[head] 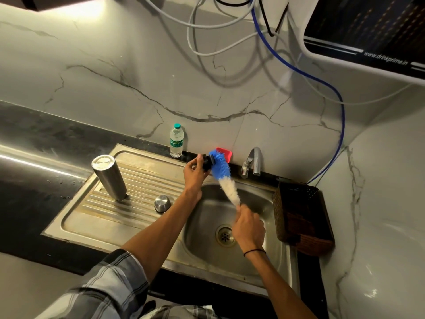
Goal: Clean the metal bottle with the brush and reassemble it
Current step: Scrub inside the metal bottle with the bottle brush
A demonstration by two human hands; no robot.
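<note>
Left hand (194,172) grasping small black plastic stopper (206,162); right hand (248,229) clenched on blue-white bristle brush (222,174); advise scrubbing over sink basin (257,199)

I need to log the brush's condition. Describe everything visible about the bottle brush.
The long bottle brush with fluffy blue and white bristles is blue toward its tip and white nearer the handle. It tilts up and to the left over the steel sink basin. The right hand grips its hidden handle; its blue end presses against the small black cap piece in the left hand.
</note>
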